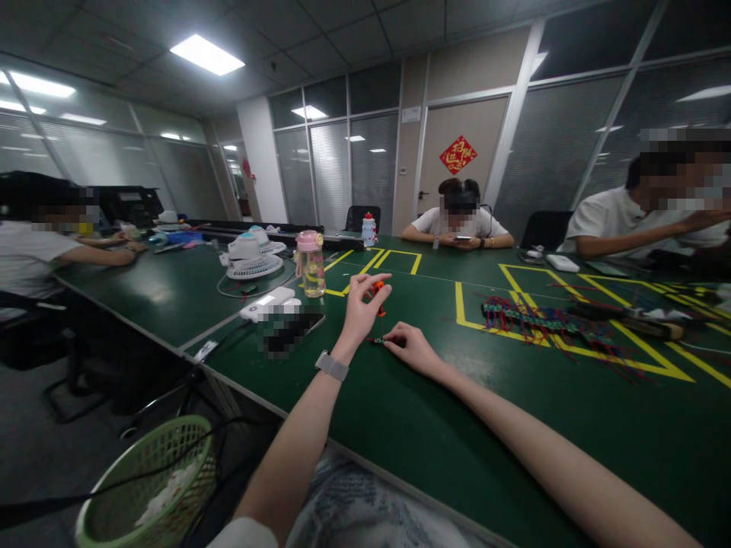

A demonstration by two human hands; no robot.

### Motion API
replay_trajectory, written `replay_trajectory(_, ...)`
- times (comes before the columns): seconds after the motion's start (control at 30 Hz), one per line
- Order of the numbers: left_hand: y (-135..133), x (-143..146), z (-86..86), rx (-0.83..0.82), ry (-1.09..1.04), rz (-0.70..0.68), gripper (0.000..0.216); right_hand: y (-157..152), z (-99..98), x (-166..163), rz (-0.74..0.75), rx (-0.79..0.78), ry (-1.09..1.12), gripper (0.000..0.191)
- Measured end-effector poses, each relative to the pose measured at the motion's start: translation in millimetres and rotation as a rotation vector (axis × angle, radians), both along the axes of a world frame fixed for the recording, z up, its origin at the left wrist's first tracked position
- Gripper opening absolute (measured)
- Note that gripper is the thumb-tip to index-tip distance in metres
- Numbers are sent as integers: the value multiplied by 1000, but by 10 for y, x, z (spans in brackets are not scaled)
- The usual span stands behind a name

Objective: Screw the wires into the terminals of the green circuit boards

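The left hand (362,308) hovers above the green table (434,426), thumb and forefinger pinched narrowly on a small orange piece (379,288) at its 1 o'clock. The right hand (412,347) lies on the table, fingertips closed on a small dark part (378,340) at its 9 o'clock. Both items are too tiny to identify.
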State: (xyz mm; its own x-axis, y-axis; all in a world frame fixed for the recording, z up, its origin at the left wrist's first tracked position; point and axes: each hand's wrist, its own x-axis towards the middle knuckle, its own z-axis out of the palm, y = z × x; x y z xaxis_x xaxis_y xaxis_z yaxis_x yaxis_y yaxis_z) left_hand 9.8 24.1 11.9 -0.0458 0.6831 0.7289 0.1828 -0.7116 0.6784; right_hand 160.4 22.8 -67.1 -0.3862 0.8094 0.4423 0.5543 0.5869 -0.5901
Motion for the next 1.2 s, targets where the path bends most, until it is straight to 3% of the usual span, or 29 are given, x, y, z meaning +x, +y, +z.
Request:
replay_trajectory(0.2,6,25,6,-130,-106,-289,32,-11,15,-1,-2,3,-2,14)
replay_trajectory(0.4,-13,1,-1,-22,-8,-26,24,-10,17,-1,11,-6,5,15)
replay_trajectory(0.47,-21,4,4,4,4,-44,27,-8,13,-3,9,-2,6,15)
replay_trajectory(0.6,-21,28,-2,-62,-48,-210,32,-5,2,-2,2,6,4,14)
replay_trajectory(0.77,-12,8,-12,-11,-10,13,24,-3,-5,2,8,3,8,15)
replay_trajectory(0.83,-7,1,-6,-13,-18,-7,26,-6,-1,-2,8,1,6,15)
replay_trajectory(0.97,10,6,-1,-86,-100,-211,32,-14,17,-14,6,2,-8,15)
replay_trajectory(1.13,45,-19,-18,-35,-78,-6,23,-26,28,-11,3,2,-15,15)
replay_trajectory(1.2,64,-27,-24,-50,-108,-54,25,-27,28,-7,4,2,-14,15)
